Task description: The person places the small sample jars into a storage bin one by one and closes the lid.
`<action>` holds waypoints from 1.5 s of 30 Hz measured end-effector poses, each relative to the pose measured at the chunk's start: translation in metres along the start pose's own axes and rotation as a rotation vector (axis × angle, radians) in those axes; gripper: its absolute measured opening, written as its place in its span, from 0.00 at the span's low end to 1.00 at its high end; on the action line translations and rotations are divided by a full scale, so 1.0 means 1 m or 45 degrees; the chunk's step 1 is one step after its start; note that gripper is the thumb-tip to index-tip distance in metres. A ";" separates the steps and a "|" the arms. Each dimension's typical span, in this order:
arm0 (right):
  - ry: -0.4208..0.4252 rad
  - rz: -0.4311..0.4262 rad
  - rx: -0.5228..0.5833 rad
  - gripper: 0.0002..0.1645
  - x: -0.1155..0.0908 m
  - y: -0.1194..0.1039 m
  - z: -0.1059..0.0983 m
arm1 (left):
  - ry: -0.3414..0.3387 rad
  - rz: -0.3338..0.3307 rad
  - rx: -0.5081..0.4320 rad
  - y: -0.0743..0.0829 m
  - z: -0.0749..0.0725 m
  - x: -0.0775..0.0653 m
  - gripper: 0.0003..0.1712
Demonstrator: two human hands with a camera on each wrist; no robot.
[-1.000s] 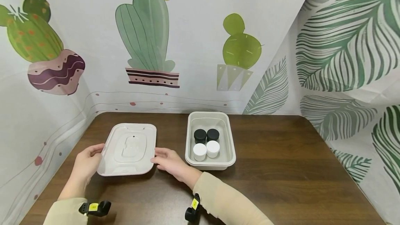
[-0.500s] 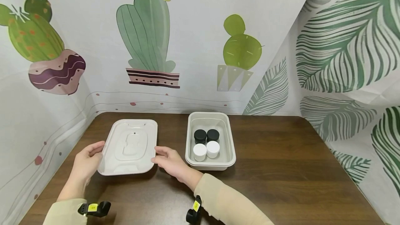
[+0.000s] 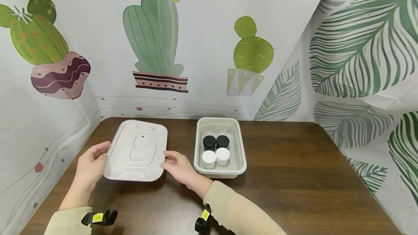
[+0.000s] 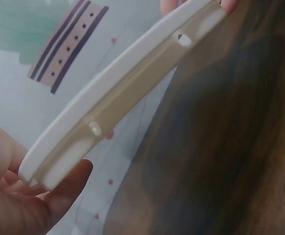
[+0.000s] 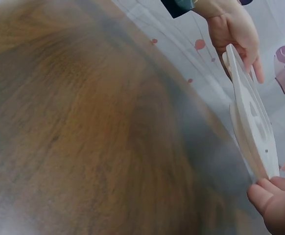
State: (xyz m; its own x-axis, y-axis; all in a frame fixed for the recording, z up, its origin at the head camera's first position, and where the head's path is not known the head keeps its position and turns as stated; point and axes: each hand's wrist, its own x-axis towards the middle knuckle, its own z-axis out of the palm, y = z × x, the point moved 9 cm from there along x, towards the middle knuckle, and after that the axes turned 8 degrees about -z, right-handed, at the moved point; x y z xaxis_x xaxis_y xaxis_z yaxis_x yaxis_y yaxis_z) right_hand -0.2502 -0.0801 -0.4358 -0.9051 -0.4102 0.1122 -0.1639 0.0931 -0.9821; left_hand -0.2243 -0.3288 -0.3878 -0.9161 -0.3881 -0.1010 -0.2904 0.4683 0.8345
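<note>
Between both hands a white plastic lid (image 3: pixel 138 151) is held up off the table, its vent dot facing up. My left hand (image 3: pixel 92 164) grips its left edge, thumb and fingers on either side of the rim; the left wrist view shows the lid's side (image 4: pixel 128 90) from close by. At the opposite edge my right hand (image 3: pixel 179 168) pinches the rim, seen also in the right wrist view with the lid (image 5: pixel 252 115) nearly edge-on. To the right stands a pale rectangular container (image 3: pixel 240 151) without a cover. Two black-lidded jars (image 3: pixel 209 141) and two white-lidded jars (image 3: pixel 209 158) stand inside it.
The brown wooden table (image 3: pixel 294 177) extends right of the container and towards the front. Behind it hangs a white cloth (image 3: pixel 205 46) printed with cacti and leaves. A black wrist strap with a camera sits on each sleeve.
Held by both hands, the lid has risen slightly and shifted a little right and away, and it has turned slightly. The container and jars have stayed put.
</note>
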 end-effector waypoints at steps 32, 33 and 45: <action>-0.170 -0.268 -0.416 0.34 0.003 -0.063 0.018 | 0.373 0.029 -0.501 0.046 0.006 -0.034 0.15; -0.178 -0.267 -0.386 0.34 0.004 -0.063 0.019 | 0.375 0.037 -0.517 0.047 0.008 -0.035 0.14; -0.153 -0.218 -0.167 0.32 0.011 -0.061 0.018 | 0.281 0.072 -0.662 0.060 0.031 -0.039 0.11</action>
State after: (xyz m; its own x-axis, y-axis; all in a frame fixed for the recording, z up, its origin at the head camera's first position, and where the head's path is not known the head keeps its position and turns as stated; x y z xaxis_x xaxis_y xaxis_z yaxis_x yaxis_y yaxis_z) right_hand -0.2437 -0.1064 -0.3778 -0.8079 -0.5343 0.2487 -0.3676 0.1270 -0.9213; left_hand -0.2145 -0.2606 -0.3507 -0.8306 -0.5565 0.0206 -0.0170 0.0622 0.9979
